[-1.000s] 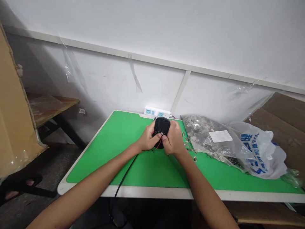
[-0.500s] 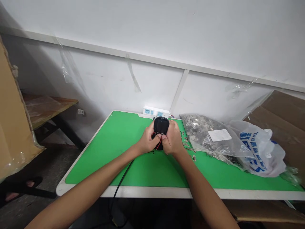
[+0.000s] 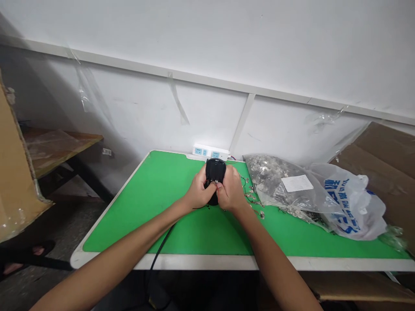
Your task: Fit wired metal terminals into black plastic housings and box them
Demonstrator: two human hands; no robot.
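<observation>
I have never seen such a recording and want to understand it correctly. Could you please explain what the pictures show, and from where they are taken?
There is no machine: you see a person's bare left hand and right hand. One camera, worn on the head, looks forward and down. Both hands hold a black part above a green table; its exact use I cannot tell. To the right lie small metal pieces, a clear bag with white paper, and a whitish bag with blue print. A white power strip is at the back.
</observation>
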